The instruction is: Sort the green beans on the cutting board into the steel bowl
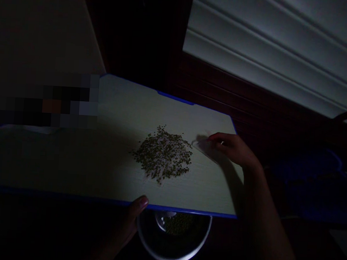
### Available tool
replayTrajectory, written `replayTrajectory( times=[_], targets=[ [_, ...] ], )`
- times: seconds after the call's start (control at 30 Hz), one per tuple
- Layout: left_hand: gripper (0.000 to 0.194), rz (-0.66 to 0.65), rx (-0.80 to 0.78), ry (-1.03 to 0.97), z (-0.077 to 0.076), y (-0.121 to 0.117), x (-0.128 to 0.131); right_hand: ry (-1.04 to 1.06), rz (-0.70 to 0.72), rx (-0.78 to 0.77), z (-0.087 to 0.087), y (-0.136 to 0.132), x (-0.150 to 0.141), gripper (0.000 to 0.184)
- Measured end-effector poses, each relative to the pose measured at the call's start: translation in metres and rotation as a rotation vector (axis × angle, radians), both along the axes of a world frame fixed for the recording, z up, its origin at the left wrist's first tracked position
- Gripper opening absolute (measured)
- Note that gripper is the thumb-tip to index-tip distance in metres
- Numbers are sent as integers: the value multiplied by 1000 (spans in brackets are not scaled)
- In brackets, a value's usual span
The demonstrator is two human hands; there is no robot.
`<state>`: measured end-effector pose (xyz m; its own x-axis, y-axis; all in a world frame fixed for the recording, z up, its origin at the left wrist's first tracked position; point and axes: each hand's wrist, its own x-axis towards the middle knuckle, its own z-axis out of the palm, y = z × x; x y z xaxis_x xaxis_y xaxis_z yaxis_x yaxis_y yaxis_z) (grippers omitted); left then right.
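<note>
One seed pile (164, 155) is spread on the bench (119, 103), toward its right edge. One flat piece (201, 144) is pinched in the right hand (232, 149), beside the pile. The left hand (132, 217) is placed at the near edge, its grip undeterminable; one bowl (183, 259) is positioned below that edge.

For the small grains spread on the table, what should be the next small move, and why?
Probably the right hand should ease the pale flat piece against the grains and draw some nearward: its tip lies just right of them, and the bowl, with grains inside, shows past the table's near edge.
</note>
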<state>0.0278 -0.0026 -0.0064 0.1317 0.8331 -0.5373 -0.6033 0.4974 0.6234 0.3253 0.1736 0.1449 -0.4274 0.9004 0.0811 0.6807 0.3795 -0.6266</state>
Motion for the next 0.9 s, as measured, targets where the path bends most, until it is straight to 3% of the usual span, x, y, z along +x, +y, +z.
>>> replayTrajectory(
  times=[0.17,0.3,0.53,0.9],
  targets=[
    [34,36,8,0,-2,0,1,12,-75,100,-4,2,-13,31],
    [35,-88,53,-61,0,0,0,69,-117,150,-12,5,-28,24],
    [31,-27,-2,10,-10,-1,-4,135,-149,180,-20,10,-47,27],
    [38,-55,1,-25,-4,-2,0,77,30,74,-11,-1,-47,18]
  ],
)
